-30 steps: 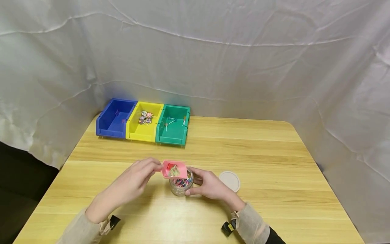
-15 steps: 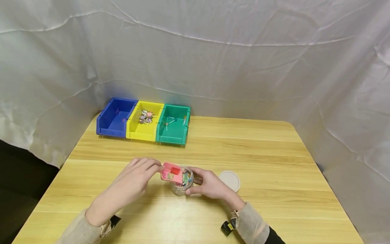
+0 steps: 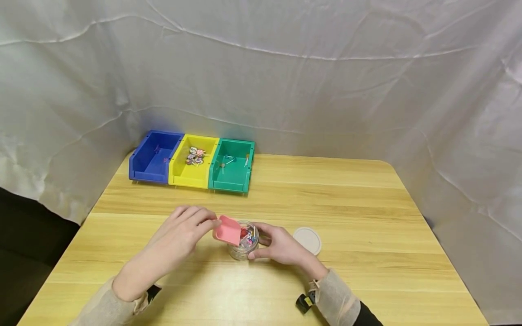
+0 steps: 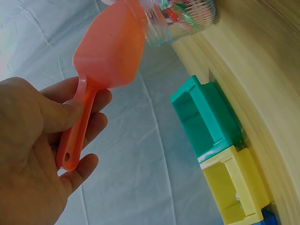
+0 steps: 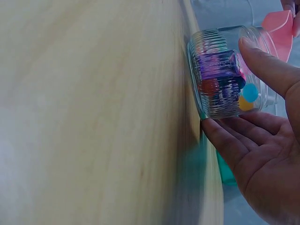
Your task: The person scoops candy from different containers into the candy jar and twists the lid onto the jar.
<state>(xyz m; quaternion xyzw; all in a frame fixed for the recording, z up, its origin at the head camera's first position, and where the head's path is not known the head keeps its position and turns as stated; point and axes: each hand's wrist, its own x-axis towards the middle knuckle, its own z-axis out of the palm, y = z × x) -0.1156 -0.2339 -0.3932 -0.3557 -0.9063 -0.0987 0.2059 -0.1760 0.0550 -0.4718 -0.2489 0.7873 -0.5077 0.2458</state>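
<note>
- Head view: I see a pink scoop (image 3: 227, 231) tipped over the mouth of a clear round jar (image 3: 238, 254), which sits at the near middle of the wood-grained desk (image 3: 346, 203).
- The scoop has a broad, smooth, matte-looking pan with raised sides; the left grip (image 3: 176, 237) has its short handle pinched between thumb and fingers.
- My right grip (image 3: 281, 246) is curled part-way round the jar, thumb on the near side, fingers on the far side.
- Inside the jar lie mixed candy pieces (image 3: 247, 237): a red one, pale shiny ones, thin white sticks.
- Just beyond the right grip lies a flat, off-white round lid (image 3: 307, 241).
- Farther back, blue (image 3: 148, 176), yellow (image 3: 189, 181) and green (image 3: 228, 186) plastic bins stand side by side before a creased, silvery curtain (image 3: 285, 90).
- Left wrist view: the scoop reads orange-pink, with rounded pan corners and a channelled handle (image 4: 77, 133) pierced near its end. The pan reaches the jar's mouth; I cannot tell whether they touch.
- Right wrist view: the jar's glass is finely ribbed low down and smooth towards the neck. Purple foil-like shine and a flat blue disc (image 5: 251, 92) show through; my thumb lies along the upper wall.
</note>
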